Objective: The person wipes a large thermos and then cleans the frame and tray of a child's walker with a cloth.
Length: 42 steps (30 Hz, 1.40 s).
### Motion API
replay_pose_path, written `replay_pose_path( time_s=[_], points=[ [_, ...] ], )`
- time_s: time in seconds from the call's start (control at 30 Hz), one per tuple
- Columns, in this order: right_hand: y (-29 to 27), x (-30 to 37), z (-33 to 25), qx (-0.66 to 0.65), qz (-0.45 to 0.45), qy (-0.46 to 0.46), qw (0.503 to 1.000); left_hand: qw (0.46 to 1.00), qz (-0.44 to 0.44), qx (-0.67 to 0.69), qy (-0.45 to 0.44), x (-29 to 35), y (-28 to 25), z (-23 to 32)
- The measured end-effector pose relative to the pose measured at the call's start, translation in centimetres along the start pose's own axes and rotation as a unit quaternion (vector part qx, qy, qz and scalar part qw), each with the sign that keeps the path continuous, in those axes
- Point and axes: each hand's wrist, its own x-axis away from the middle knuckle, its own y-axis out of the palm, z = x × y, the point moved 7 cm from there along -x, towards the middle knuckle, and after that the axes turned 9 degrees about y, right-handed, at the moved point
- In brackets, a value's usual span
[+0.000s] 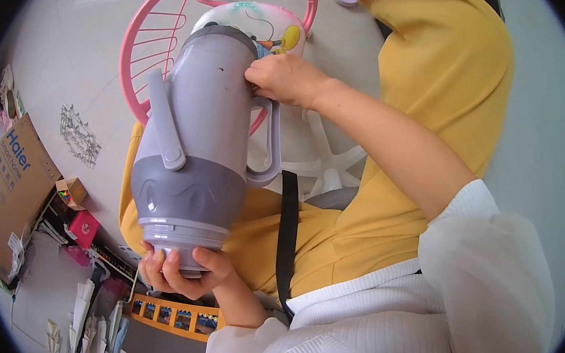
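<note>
A large lilac-grey thermos jug (211,101) is held tilted in front of me, its dark base rim pointing away and its lid end toward me. My left hand (186,273) is wrapped round the lid (183,257) at the near end. Against the jug's right side, close to its base, rests my right hand (285,80). Its fingers are curled and pressed together; whether they pinch anything small is hidden. The side handle (273,141) lies just below that hand. A hinged carrying handle (165,124) runs along the jug's left side.
Beyond the jug stands a small pink-framed chair (133,33) with a printed cushion (290,31). A white star-shaped chair base (330,171) is under my legs. At left are a cardboard carton (13,184), a small open box (71,191) and an orange rack (174,317).
</note>
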Motion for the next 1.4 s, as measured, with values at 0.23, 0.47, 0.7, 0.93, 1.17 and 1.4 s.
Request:
replay_pose_path(
  time_s=[0.23,0.47,0.7,0.93,1.17,1.4],
  points=[
    [2.6,1.4,3.7,-0.274,-0.125,0.329,0.895,1.0,-0.002,0.01,0.007,-0.7,0.2,0.5],
    [1.6,1.6,4.5,-0.25,-0.119,0.373,0.886,1.0,0.007,0.005,-0.004,-0.8,0.4,0.1],
    [-2.6,4.9,-1.8,-0.49,0.087,0.299,0.815,1.0,0.022,0.007,-0.003,-1.8,0.7,-0.1],
    [-6.0,12.2,-14.7,-0.416,0.155,0.115,0.889,1.0,0.007,-0.005,-0.022,-2.5,1.0,-0.3],
    [-5.4,8.0,-11.7,-0.427,0.117,0.149,0.884,1.0,0.004,0.008,-0.021,-2.7,1.0,-0.1],
    [-6.0,13.3,-17.5,-0.444,0.142,0.067,0.882,0.998,0.03,0.014,-0.048,-2.0,0.6,-0.7]
  ],
)
